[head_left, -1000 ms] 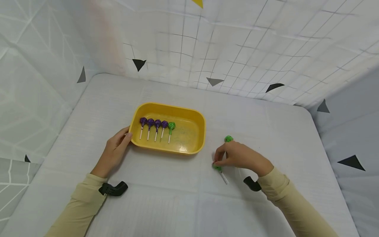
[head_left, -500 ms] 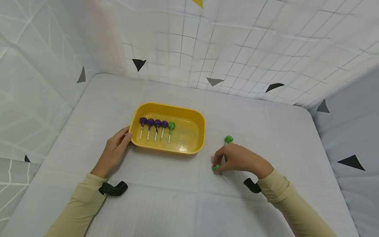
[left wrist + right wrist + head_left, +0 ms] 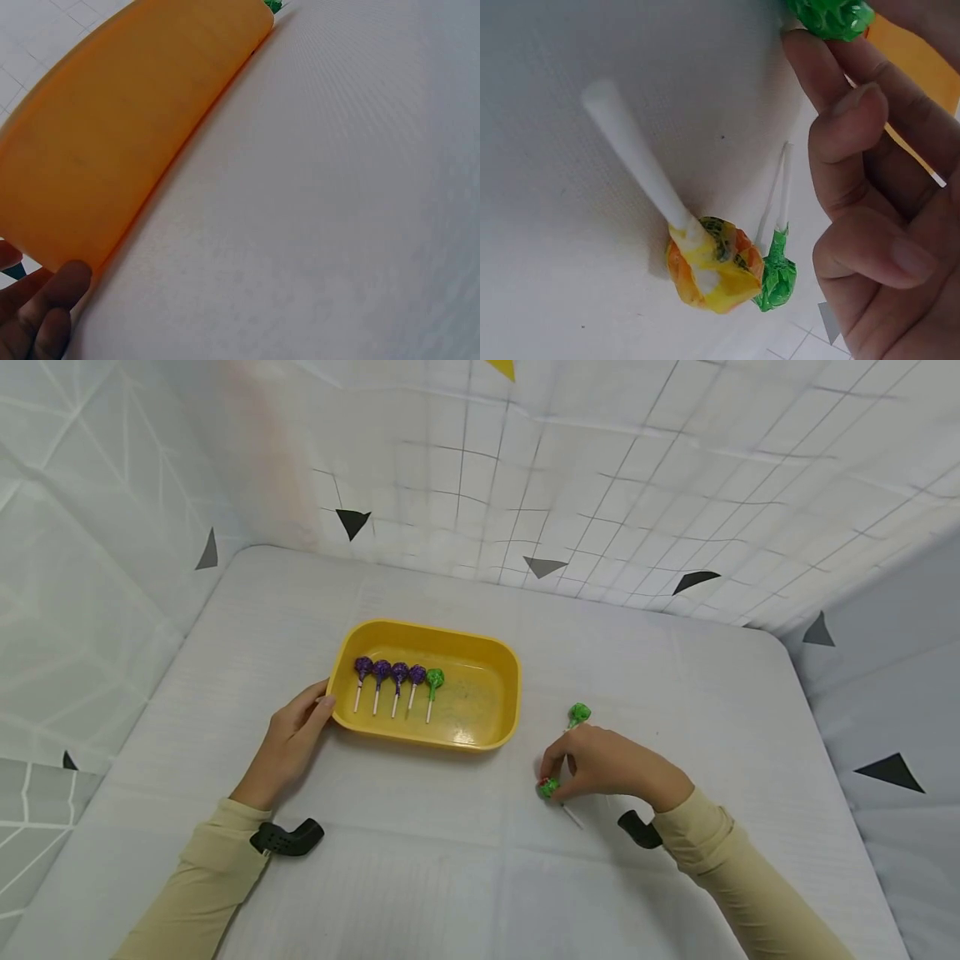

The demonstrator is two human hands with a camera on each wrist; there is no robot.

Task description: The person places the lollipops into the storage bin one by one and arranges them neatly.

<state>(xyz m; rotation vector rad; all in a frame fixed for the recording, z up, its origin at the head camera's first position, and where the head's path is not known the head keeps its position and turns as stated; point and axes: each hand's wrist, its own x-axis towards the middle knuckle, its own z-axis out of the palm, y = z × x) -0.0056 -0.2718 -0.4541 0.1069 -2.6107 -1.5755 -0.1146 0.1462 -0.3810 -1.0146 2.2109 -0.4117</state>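
Observation:
My left hand (image 3: 291, 739) holds the left end of a yellow tray (image 3: 420, 742); in the left wrist view its fingertips (image 3: 71, 281) press the tray's wall near a corner. Inside the tray lie several purple lollipops (image 3: 400, 672) and one green lollipop (image 3: 435, 678), side by side with sticks toward me. To the right of the tray, my right hand (image 3: 607, 764) pinches the head of another green lollipop (image 3: 550, 787), its white stick pointing down and right. Beyond that hand lies a further green lollipop (image 3: 578, 713). A yellow-orange lollipop (image 3: 716, 274) shows in the right wrist view, hidden by the hand in the head view.
A white cloth covers the table (image 3: 420, 877). White sheets with a line grid and dark triangles (image 3: 352, 523) rise behind it and at the sides. Each wrist carries a black camera mount (image 3: 287, 837).
My right fingers have shifted slightly at the near green lollipop, whose head has turned and shows more now. The left hand and the tray stay where they were.

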